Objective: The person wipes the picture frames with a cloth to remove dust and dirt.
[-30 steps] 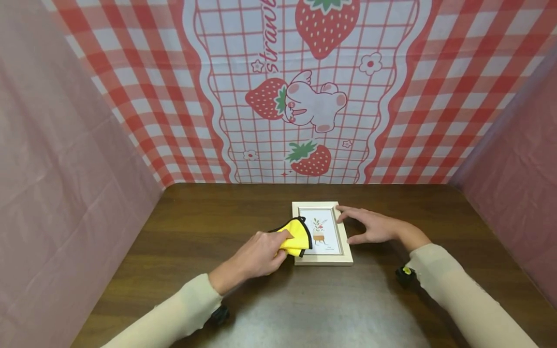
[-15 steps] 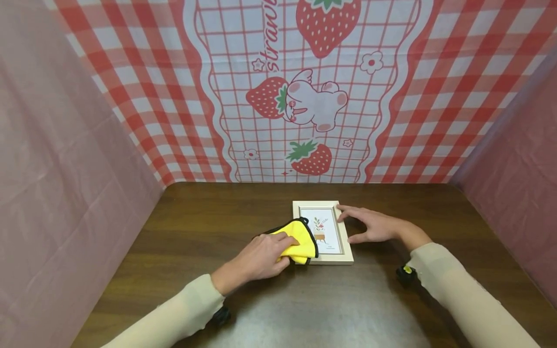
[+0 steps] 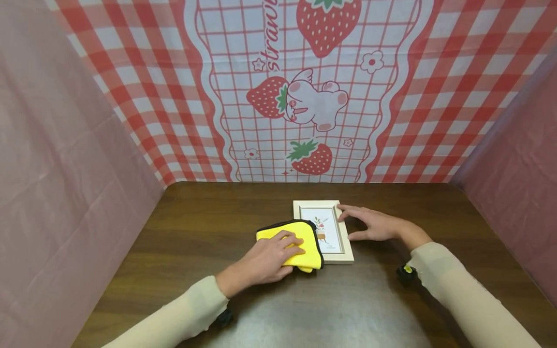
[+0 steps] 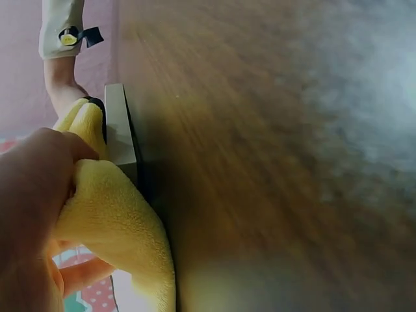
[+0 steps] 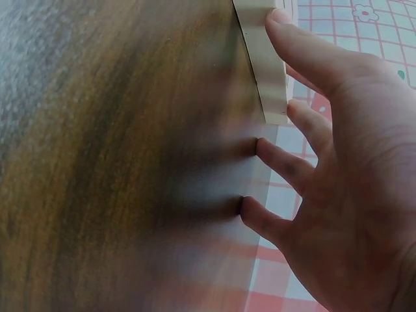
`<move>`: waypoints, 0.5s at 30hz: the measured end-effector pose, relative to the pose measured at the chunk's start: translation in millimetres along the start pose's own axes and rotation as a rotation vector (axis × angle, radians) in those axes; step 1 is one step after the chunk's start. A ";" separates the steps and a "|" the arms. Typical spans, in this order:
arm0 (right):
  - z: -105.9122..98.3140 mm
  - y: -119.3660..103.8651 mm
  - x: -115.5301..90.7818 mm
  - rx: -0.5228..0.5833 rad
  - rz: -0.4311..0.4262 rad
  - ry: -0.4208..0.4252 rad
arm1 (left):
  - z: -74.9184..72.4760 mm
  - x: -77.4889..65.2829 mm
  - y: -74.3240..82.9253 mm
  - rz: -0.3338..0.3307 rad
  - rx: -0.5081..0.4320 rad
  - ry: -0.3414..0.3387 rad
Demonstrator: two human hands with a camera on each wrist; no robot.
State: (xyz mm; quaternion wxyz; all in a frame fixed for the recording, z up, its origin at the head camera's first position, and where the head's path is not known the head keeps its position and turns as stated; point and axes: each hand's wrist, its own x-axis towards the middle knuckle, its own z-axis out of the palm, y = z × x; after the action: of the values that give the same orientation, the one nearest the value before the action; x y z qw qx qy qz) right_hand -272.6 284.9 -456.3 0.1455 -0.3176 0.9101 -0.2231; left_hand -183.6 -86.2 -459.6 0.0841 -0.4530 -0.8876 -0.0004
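Note:
A cream picture frame (image 3: 339, 258) lies flat on the wooden table, a small print of a potted plant (image 3: 329, 227) showing inside it. My left hand (image 3: 266, 261) holds a yellow cloth (image 3: 311, 253) with black edging, its fingers spread over the top. The cloth covers the frame's lower left part. In the left wrist view the cloth (image 4: 117, 221) bunches between thumb and fingers against the frame's side (image 4: 119, 130). At the frame's right side, my right hand (image 3: 376, 226) touches the edge with thumb and forefinger, fingers spread apart; other fingertips rest on the table in the right wrist view.
The brown table (image 3: 209, 208) extends around the frame on all sides. Behind it hangs a red-and-white checked cloth backdrop (image 3: 174, 96) with strawberries. Pink fabric walls (image 3: 65, 169) enclose the left and right. Dark wrist devices (image 3: 405, 274) sit under both sleeves.
My left hand has slid slightly right and toward me, and the bunched cloth has spread out flatter over the frame's lower left. My right hand stays at the frame's right edge.

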 end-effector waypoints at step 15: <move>-0.9 -1.8 -0.2 -0.019 -0.027 0.017 | 0.5 9.6 5.9 0.055 0.069 0.019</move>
State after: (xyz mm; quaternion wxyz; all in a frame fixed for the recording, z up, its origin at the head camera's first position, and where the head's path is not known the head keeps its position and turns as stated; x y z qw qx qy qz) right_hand -272.0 284.1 -454.6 0.1317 -0.3295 0.9089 -0.2191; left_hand -184.4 -75.0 -459.1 0.1079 -0.4738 -0.8735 0.0283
